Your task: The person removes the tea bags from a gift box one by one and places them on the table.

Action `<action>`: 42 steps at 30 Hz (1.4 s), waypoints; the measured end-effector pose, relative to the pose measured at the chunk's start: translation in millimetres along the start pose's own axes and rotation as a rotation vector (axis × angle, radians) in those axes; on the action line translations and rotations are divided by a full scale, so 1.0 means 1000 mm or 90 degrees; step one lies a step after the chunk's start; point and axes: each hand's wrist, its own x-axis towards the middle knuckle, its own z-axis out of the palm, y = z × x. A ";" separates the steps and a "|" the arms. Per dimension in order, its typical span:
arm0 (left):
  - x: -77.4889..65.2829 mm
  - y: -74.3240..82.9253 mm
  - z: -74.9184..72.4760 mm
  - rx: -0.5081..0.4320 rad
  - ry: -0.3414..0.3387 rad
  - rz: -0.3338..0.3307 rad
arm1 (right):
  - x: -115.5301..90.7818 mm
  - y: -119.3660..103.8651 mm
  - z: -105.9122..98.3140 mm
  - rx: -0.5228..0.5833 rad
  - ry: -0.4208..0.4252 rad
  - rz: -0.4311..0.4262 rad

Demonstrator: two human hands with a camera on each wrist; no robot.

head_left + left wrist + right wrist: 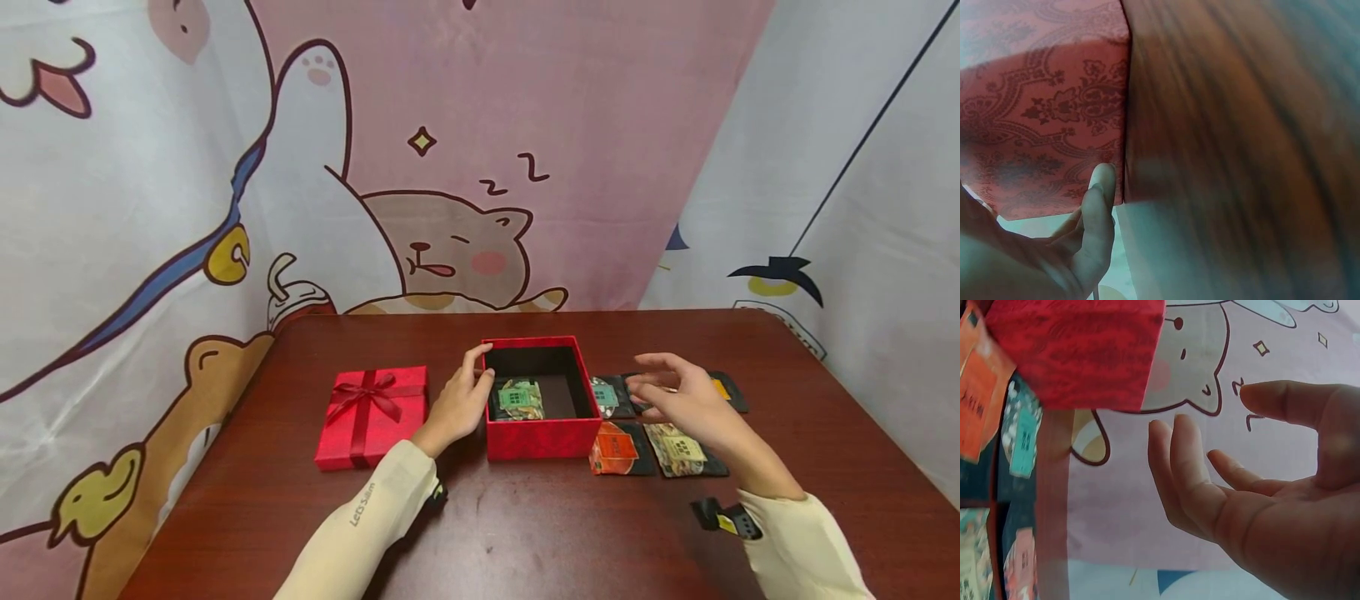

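My left hand (453, 408) holds the open red gift box (540, 440) at its left side, near the back corner. One digit (1099, 215) presses against the patterned red wall in the left wrist view. Inside the box, at the left, lies a dark flat sachet with a green label (520, 400). My right hand (693, 404), fingers spread and bent with nothing between them, hovers right of the box above more sachets. Below it are an orange-labelled sachet (618, 447) and a cream-labelled sachet (682, 450). A teal-labelled sachet (606, 395) lies behind, next to the box.
The red lid (397, 396) with a dark red ribbon bow lies left of the box. A yellow-marked sachet (727, 387) is partly covered by the right hand. A pink-labelled sachet (1021, 562) shows in the right wrist view. Behind the brown table (525, 533) hangs a cartoon-printed curtain (600, 125).
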 end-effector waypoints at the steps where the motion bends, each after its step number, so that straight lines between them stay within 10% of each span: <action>1: 0.000 0.000 0.000 -0.001 0.000 0.001 | 0.001 -0.002 0.002 0.004 0.000 -0.003; 24: -0.001 0.003 0.000 -0.001 0.003 0.001 | 0.028 -0.014 0.052 0.074 -0.007 -0.059; 42: -0.001 0.000 0.001 -0.003 0.008 0.002 | 0.040 -0.026 0.071 -0.016 -0.048 -0.044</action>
